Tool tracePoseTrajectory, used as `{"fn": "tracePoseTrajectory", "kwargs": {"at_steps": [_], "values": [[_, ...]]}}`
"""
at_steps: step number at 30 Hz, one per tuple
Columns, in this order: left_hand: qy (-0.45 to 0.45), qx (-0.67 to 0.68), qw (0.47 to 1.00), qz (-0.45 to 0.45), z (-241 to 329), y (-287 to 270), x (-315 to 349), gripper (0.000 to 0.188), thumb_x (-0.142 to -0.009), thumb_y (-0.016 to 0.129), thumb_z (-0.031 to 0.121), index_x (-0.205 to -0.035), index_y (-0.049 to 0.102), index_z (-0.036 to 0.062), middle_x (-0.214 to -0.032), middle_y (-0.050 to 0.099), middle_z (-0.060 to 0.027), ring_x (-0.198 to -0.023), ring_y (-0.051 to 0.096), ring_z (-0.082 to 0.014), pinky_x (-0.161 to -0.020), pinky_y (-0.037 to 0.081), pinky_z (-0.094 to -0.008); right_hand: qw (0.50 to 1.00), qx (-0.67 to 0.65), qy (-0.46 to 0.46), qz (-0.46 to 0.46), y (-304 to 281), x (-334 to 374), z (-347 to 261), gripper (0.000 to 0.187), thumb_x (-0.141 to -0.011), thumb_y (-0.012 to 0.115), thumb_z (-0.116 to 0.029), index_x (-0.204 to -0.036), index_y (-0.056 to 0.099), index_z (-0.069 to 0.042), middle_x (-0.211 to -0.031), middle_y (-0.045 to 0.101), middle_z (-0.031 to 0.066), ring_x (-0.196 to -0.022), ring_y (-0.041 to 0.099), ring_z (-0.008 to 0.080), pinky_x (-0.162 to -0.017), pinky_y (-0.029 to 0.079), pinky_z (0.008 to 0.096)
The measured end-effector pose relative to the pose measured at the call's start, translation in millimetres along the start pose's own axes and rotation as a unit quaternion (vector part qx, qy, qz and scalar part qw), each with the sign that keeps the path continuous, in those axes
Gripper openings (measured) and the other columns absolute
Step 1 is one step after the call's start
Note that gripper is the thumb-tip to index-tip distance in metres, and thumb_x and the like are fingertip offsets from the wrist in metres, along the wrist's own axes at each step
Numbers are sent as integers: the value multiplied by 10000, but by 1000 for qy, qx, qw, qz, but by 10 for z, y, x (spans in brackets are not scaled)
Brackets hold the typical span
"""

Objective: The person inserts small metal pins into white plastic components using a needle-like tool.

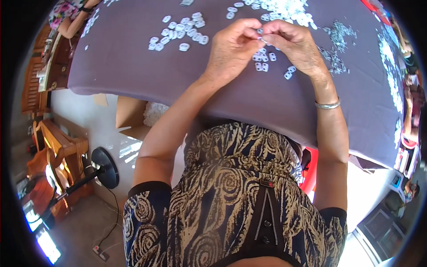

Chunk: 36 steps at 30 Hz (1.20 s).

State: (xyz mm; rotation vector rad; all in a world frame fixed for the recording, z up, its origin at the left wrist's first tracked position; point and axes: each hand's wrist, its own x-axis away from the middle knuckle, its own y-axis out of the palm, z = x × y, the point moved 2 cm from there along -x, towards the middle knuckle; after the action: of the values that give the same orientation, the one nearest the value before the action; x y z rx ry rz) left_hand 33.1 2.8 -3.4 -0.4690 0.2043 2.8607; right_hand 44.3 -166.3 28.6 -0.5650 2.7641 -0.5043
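My left hand [231,51] and my right hand [299,48] meet over the cloth-covered table [147,75]. Their thumbs and fingertips pinch a tiny whitish piece [263,41] between them, mostly covered by the fingers. Just below the fingertips lie several small white rectangular plastic pieces [262,67] with dark openings. More of these pieces [289,72] rest under my right wrist. Off to the left is a loose group of white oval plastic pieces [178,32]. A dense heap of white pieces [289,9] sits beyond my hands. Small silvery metal parts [339,38] are scattered right of my right hand.
At the far left another person's arm [73,24] reaches the table edge. More white pieces [391,75] line the right edge, with other people beyond. Below on the left stand an open cardboard box [129,113], a black fan [105,167] and wooden furniture [62,142].
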Motion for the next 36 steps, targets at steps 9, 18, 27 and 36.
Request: {"fn": "tracePoseTrajectory", "kwargs": {"at_steps": [9,18,27,36], "values": [[5,10,1000,7,78,-18,-14,327,-832,630,-67,-1143,558,6,-853,627,-38,-786,574,-65,-706,477,-211,1000,-19,11,9,-7,14,0,116,-899,621,-72,-998,646,-14,-878,629,-15,-815,568,49,-744,476,215],[-28,-27,999,-6,98,-12,-21,339,-837,643,-35,-1162,556,8,-852,628,-31,-765,566,-60,-667,463,-206,999,5,30,19,35,14,58,95,-887,596,-73,-941,651,-18,-788,611,-25,-739,543,30,-661,455,195],[-77,-22,997,-17,61,-117,-25,310,-850,655,3,-1145,563,26,-841,622,-25,-724,548,-60,-632,455,-209,999,-41,-13,9,96,-23,147,96,-886,637,-112,-926,657,-27,-738,586,-36,-700,495,34,-632,436,206],[-45,-31,998,1,23,-71,-21,303,-863,631,-8,-1151,543,15,-837,609,-16,-706,515,-46,-617,432,-198,892,374,-94,237,-560,-20,565,159,-884,598,-79,-1035,650,-86,-929,637,58,-847,633,224,-770,518,317]]}}
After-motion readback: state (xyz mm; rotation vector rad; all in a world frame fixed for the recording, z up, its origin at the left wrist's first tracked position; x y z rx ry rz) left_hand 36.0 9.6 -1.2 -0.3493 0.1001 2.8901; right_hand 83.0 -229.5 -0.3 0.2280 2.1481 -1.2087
